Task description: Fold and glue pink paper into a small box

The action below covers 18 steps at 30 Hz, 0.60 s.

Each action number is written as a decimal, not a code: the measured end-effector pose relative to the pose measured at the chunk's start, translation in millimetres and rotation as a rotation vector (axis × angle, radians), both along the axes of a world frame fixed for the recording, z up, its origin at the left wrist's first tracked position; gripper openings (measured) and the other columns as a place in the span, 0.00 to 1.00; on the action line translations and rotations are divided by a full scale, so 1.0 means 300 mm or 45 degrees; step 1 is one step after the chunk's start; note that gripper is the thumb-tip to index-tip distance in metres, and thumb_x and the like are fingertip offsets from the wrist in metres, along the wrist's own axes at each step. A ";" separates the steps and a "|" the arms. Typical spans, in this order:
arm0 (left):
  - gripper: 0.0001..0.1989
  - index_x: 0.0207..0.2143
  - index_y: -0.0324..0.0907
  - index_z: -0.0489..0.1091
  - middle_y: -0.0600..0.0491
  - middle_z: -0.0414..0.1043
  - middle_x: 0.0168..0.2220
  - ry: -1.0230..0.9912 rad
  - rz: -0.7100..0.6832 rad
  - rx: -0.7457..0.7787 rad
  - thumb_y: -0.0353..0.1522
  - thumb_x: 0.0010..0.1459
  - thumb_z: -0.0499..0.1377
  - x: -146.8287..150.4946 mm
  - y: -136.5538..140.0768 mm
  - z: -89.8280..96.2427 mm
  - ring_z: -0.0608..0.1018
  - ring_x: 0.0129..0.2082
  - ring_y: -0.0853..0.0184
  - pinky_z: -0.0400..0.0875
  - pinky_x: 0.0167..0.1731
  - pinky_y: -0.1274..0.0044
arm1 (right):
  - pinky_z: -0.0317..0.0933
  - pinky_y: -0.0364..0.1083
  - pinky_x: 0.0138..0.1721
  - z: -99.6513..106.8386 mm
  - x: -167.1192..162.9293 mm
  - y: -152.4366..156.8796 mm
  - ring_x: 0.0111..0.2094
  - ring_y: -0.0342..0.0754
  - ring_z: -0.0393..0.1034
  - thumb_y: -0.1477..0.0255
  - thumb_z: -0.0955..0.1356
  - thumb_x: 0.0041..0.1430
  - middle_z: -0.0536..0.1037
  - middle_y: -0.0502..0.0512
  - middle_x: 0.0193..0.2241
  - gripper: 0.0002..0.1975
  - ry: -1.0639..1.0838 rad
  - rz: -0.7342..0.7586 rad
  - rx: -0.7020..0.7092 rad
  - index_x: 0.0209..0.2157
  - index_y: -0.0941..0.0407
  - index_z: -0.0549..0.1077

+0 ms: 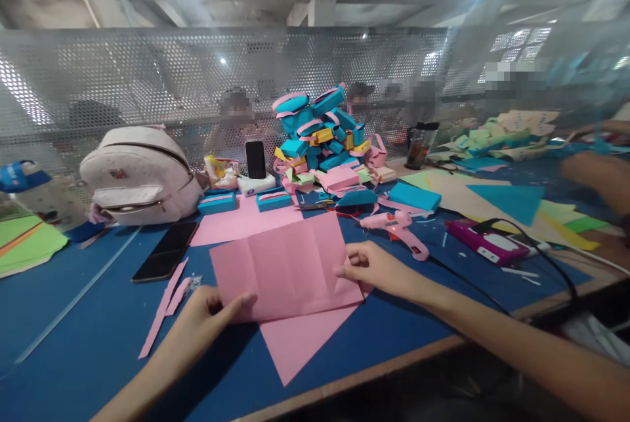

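A creased sheet of pink paper is held up between my two hands, tilted toward me. My left hand pinches its lower left corner, thumb on the front face. At the right edge, my right hand grips it between thumb and fingers. Under the held sheet, a second pink sheet lies on the blue table, one corner pointing at me. Pink paper strips rest left of my left hand. A pink glue gun lies just beyond my right hand.
Behind stands a pile of blue, pink and yellow paper pieces. A white backpack, a dark phone and scissors are around the sheet. On the right are a purple power strip, cords, coloured paper and another person's blurred arm.
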<state>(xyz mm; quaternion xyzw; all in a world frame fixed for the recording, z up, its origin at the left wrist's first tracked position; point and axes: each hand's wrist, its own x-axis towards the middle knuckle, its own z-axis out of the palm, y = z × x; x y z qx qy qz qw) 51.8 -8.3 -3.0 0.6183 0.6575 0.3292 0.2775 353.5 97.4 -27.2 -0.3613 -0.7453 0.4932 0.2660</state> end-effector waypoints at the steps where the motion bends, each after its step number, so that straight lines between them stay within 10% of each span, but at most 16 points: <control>1: 0.27 0.11 0.41 0.54 0.59 0.48 0.14 0.047 -0.043 -0.030 0.48 0.51 0.59 -0.004 0.002 -0.005 0.52 0.17 0.75 0.45 0.18 0.79 | 0.55 0.42 0.24 -0.009 0.001 0.000 0.23 0.44 0.66 0.55 0.72 0.52 0.74 0.51 0.22 0.20 -0.010 -0.011 -0.025 0.30 0.59 0.74; 10: 0.29 0.14 0.44 0.45 0.60 0.39 0.18 0.153 -0.090 -0.118 0.50 0.53 0.55 -0.014 0.015 -0.010 0.46 0.20 0.74 0.39 0.21 0.77 | 0.46 0.41 0.23 -0.037 0.012 -0.014 0.20 0.41 0.59 0.58 0.70 0.54 0.69 0.47 0.19 0.17 -0.104 -0.002 -0.101 0.32 0.60 0.73; 13: 0.25 0.16 0.41 0.56 0.59 0.52 0.17 0.031 -0.106 -0.124 0.49 0.54 0.56 -0.005 0.020 -0.009 0.56 0.20 0.73 0.47 0.21 0.79 | 0.48 0.41 0.24 -0.035 0.022 -0.020 0.22 0.43 0.62 0.60 0.70 0.55 0.72 0.49 0.22 0.15 -0.151 -0.012 -0.064 0.31 0.60 0.72; 18: 0.22 0.50 0.42 0.64 0.53 0.75 0.32 -0.254 -0.208 -0.149 0.43 0.57 0.59 -0.012 0.036 -0.041 0.75 0.30 0.63 0.65 0.27 0.78 | 0.54 0.42 0.28 -0.021 0.033 -0.042 0.29 0.48 0.70 0.65 0.67 0.57 0.78 0.52 0.28 0.11 -0.273 -0.052 0.086 0.31 0.59 0.72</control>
